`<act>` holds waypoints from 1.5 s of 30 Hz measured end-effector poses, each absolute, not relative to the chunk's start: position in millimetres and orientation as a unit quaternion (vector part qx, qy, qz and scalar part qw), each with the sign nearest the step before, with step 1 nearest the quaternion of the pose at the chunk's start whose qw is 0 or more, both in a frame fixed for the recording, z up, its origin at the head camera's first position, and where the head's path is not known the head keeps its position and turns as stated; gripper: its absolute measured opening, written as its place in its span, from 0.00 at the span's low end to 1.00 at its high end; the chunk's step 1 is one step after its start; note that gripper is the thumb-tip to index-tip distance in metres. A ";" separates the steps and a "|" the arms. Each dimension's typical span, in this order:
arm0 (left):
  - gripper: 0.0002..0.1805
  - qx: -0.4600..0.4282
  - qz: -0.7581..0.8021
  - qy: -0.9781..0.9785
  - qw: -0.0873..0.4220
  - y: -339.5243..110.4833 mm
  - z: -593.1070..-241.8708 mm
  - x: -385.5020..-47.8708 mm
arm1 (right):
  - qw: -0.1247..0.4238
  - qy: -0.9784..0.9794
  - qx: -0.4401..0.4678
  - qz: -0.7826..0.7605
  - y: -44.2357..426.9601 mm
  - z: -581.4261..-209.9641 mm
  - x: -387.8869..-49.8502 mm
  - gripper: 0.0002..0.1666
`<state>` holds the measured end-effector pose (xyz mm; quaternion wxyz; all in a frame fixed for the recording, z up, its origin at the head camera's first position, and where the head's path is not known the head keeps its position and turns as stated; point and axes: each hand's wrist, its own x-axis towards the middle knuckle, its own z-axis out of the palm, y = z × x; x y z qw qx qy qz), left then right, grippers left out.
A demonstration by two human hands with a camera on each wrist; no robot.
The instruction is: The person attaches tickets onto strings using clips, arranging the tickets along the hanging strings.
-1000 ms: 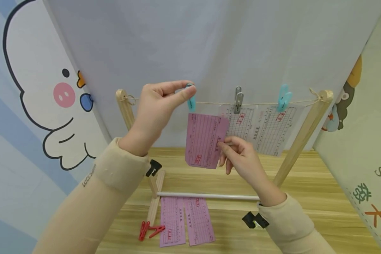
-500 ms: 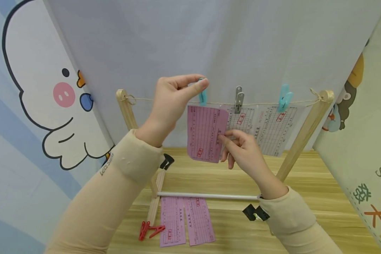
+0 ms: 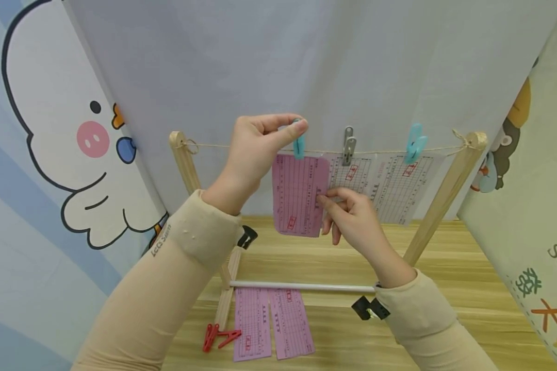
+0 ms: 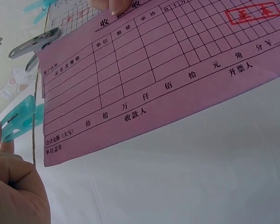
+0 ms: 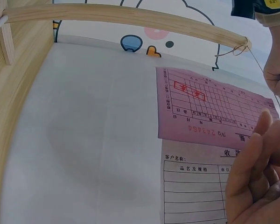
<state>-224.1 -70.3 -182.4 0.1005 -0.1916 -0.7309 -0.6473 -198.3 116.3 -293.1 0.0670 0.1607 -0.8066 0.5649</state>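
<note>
My left hand (image 3: 255,149) pinches a teal clothespin (image 3: 299,148) at the string, above a pink receipt slip (image 3: 299,198). In the left wrist view the clothespin (image 4: 21,116) straddles the string beside the slip's top edge; whether it bites the paper, I cannot tell. My right hand (image 3: 355,216) holds the slip's right edge between thumb and fingers, keeping it upright just below the string. To the right, a grey clothespin (image 3: 348,147) and another teal clothespin (image 3: 415,144) hold white receipt slips (image 3: 401,193) on the line.
The string (image 3: 213,145) runs between two wooden posts (image 3: 445,201), with a white rod (image 3: 306,286) low down. Two pink slips (image 3: 252,324) lie on the wood-grain table (image 3: 343,342), beside red clothespins (image 3: 211,337). A white backdrop (image 3: 283,67) hangs behind.
My left hand has moved right with the teal clothespin, then slightly down onto the string. My right hand has raised the pink slip a little, up to the line.
</note>
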 end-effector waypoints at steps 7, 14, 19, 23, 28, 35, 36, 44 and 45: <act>0.13 -0.196 -0.647 -0.730 0.100 -69.7 -182.5 -221.9 | 0.066 -0.803 0.160 0.570 114.6 -291.5 -198.6 0.16; 0.13 -0.202 -0.632 -0.741 0.099 -69.4 -185.0 -221.8 | 0.061 -0.800 0.164 0.574 114.2 -289.5 -199.7 0.16; 0.14 -0.203 -0.621 -0.750 0.105 -70.4 -186.9 -222.5 | 0.055 -0.800 0.163 0.575 112.9 -290.0 -201.8 0.17; 0.14 -0.201 -0.620 -0.751 0.104 -71.2 -187.8 -222.8 | 0.054 -0.801 0.162 0.574 111.8 -289.8 -202.1 0.17; 0.14 -0.199 -0.617 -0.754 0.103 -71.8 -188.7 -222.7 | 0.054 -0.798 0.165 0.578 110.4 -289.8 -202.7 0.17; 0.15 -0.199 -0.612 -0.759 0.100 -73.2 -189.7 -222.2 | 0.048 -0.797 0.167 0.579 109.9 -289.8 -204.1 0.17; 0.15 -0.199 -0.611 -0.760 0.100 -73.3 -189.8 -222.1 | 0.046 -0.797 0.167 0.579 109.9 -289.5 -204.0 0.17; 0.18 -0.201 -0.598 -0.770 0.098 -73.9 -190.0 -221.7 | 0.039 -0.800 0.167 0.575 111.1 -289.6 -204.5 0.18; 0.18 -0.201 -0.595 -0.772 0.097 -74.0 -190.1 -221.6 | 0.038 -0.799 0.167 0.576 111.1 -289.4 -204.5 0.19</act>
